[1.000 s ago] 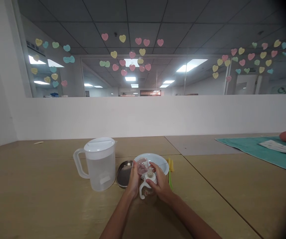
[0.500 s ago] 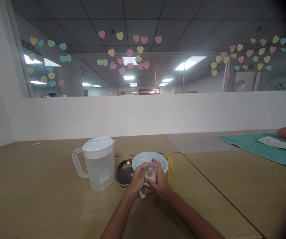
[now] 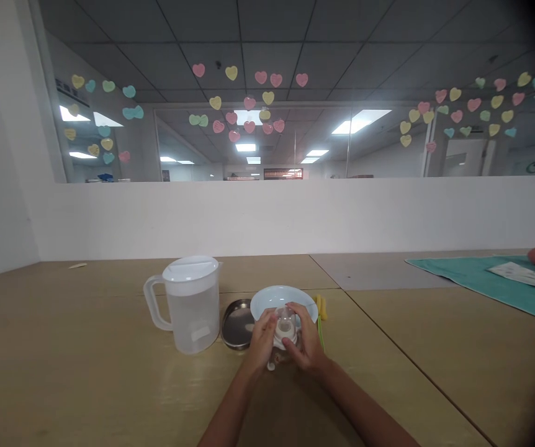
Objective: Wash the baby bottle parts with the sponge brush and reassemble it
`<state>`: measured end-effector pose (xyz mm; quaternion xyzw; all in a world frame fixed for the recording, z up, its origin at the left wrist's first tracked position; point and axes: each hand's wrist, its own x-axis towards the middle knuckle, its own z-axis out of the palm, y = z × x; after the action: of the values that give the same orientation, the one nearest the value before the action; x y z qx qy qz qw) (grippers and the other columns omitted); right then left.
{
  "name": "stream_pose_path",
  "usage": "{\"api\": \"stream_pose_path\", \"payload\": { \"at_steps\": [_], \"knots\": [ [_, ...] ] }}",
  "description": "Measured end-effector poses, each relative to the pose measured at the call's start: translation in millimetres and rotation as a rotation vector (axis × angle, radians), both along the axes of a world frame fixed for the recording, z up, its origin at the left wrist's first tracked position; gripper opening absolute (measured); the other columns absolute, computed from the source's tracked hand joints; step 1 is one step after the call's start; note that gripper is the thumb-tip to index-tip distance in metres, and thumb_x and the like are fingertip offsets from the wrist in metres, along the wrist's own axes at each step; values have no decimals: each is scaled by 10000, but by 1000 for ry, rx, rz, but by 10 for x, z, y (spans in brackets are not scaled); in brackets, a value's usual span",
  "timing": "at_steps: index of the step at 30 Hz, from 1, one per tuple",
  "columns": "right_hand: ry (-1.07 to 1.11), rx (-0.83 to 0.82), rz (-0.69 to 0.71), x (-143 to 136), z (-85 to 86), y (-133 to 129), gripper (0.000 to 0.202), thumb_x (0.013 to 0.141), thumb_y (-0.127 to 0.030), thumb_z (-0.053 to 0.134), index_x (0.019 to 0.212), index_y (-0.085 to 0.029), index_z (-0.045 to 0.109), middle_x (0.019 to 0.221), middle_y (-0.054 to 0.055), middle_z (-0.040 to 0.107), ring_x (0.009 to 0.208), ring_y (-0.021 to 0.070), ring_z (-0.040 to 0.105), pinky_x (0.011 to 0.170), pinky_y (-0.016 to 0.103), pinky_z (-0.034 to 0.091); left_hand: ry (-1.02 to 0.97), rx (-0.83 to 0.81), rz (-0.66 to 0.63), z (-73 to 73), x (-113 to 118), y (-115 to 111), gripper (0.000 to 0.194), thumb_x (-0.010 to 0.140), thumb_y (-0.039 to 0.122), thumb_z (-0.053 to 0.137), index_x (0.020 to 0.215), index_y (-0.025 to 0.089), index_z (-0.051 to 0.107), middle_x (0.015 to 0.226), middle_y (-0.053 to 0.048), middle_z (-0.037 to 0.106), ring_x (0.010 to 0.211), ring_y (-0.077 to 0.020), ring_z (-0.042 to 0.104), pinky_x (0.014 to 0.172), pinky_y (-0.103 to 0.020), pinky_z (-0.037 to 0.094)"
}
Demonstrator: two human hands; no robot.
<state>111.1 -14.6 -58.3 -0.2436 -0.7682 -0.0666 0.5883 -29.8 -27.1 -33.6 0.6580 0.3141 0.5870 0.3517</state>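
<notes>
Between my two hands is a baby bottle, its clear dome cap over a pale teat pointing up and away from me. My left hand wraps its left side, and my right hand grips the right side with the thumb across the white collar. The bottle's lower body is mostly hidden by my hands; a white curved handle end shows below. Just behind my hands lies a pale blue bowl. A round metal tray is close to my left hand.
A lidded plastic jug of clear liquid stands left of the tray. Right of the bowl lies a brush with a yellow head and green handle. A teal cloth with items on it covers the far right. A white wall borders the table.
The view has shifted slightly, moving everything a little to the right. My right fingers and thumb have shifted on the bottle, so more of its cap and white collar shows.
</notes>
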Motion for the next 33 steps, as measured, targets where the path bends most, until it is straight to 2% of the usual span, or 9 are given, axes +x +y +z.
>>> {"api": "stream_pose_path", "payload": {
  "at_steps": [3,7,12,17,22,33],
  "knots": [
    [55,-44,-29,-13,5,-2,443,852,-355,487,1246,-173,394,1156,141,556,1093,276,545,897,448,469,78,138,117,-69,21,-57,430,913,487,394,803,149,636,814,-68,634,776,-190,566,741,-303,449],
    [94,-83,-68,-33,-35,-2,450,849,-340,504,1249,-165,396,1111,144,587,1006,267,592,834,428,502,221,322,236,-172,16,-113,327,926,392,387,902,160,616,867,-85,622,812,-204,553,754,-323,428],
    [171,-119,-101,-58,-134,35,479,835,-386,518,1236,-148,406,1073,151,603,943,275,616,772,428,523,350,380,330,-205,-5,-132,312,931,371,364,921,167,601,888,-99,615,843,-226,542,784,-356,404],
    [172,-125,-119,-62,-197,71,499,836,-403,522,1243,-142,400,1087,154,595,962,278,612,787,435,519,380,378,333,-180,-15,-139,312,937,366,352,913,169,593,897,-96,609,856,-228,530,790,-359,393],
    [196,-138,-135,-62,-216,80,531,820,-431,529,1250,-140,414,1097,152,598,967,280,613,789,430,519,414,403,272,-165,-60,-122,328,935,391,345,951,171,588,928,-104,603,888,-240,527,799,-368,399],
    [190,-104,-157,-65,-177,73,503,818,-449,523,1213,-145,451,1044,134,610,917,267,615,768,419,520,437,410,246,-158,-98,-103,315,933,389,360,961,173,587,920,-96,598,879,-234,524,792,-354,403]
  ]
}}
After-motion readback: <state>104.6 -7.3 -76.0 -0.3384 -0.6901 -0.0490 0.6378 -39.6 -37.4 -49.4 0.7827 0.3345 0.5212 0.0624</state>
